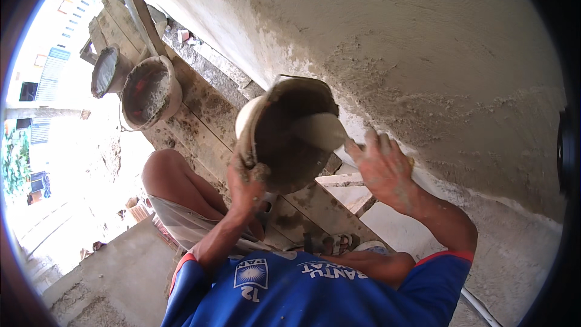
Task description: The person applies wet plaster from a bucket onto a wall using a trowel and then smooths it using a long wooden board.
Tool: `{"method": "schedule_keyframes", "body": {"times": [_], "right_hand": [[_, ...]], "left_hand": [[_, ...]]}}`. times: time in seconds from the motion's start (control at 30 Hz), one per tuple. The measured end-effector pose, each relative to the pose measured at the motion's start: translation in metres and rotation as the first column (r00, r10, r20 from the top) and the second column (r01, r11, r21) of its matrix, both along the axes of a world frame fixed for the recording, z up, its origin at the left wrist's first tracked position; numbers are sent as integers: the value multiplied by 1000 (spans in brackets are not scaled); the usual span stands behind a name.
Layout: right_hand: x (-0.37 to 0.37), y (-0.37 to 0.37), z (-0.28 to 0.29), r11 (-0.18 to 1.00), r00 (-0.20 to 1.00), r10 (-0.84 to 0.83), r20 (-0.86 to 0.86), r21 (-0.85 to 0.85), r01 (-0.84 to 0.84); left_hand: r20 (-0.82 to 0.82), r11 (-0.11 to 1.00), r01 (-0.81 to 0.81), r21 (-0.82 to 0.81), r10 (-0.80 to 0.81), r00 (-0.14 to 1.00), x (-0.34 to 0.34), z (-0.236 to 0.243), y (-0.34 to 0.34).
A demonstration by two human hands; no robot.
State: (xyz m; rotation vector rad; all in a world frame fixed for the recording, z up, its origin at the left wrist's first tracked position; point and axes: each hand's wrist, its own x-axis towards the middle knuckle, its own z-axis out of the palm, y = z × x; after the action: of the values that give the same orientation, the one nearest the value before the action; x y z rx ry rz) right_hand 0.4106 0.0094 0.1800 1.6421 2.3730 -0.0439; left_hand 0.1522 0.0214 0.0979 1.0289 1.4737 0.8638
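My left hand (245, 184) is closed on the rim of a mortar-caked bucket (246, 118), which is tilted with its mouth turned toward me. Grey mortar coats the inside of the bucket; how much lies in it is too dark to tell. In my right hand (386, 172) is a trowel, its pale rounded blade (324, 131) reaching into the bucket's mouth. The fingers wrap round the handle and mostly hide it. Both hands are smeared with mortar.
Wooden planks (206, 124) form a narrow platform under me. Two more buckets, one with a wet grey mix (148, 98) and another (109, 72), stand at the far left beside an upright post (138, 9). A partly rough plastered wall (411, 42) rises close on the right.
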Motion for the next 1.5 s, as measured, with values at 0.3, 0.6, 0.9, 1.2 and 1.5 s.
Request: {"method": "schedule_keyframes", "body": {"times": [0.3, 0.6, 0.9, 1.2, 1.5], "right_hand": [[14, 3, -66, 989, 996, -14, 83, 151, 1], [22, -48, -144, 998, 682, -60, -729, -33, 52], [43, -37, -56, 943, 672, -322, -666, -167, 286], [58, -40, 113, 955, 764, -292, -576, -221, 199], [118, -40, 148, 765, 660, -472, -585, 100, 636]], "left_hand": [[-158, 931, 216, 294, -176, 972, 48, 23, -11], [-371, 872, 381, 308, -259, 892, 71, 54, -32], [20, 977, 145, 154, -150, 988, 34, 34, -21], [26, 987, 128, 101, -131, 991, -11, -5, -14], [29, 997, 75, 17, -75, 997, -5, 31, -4]]}}
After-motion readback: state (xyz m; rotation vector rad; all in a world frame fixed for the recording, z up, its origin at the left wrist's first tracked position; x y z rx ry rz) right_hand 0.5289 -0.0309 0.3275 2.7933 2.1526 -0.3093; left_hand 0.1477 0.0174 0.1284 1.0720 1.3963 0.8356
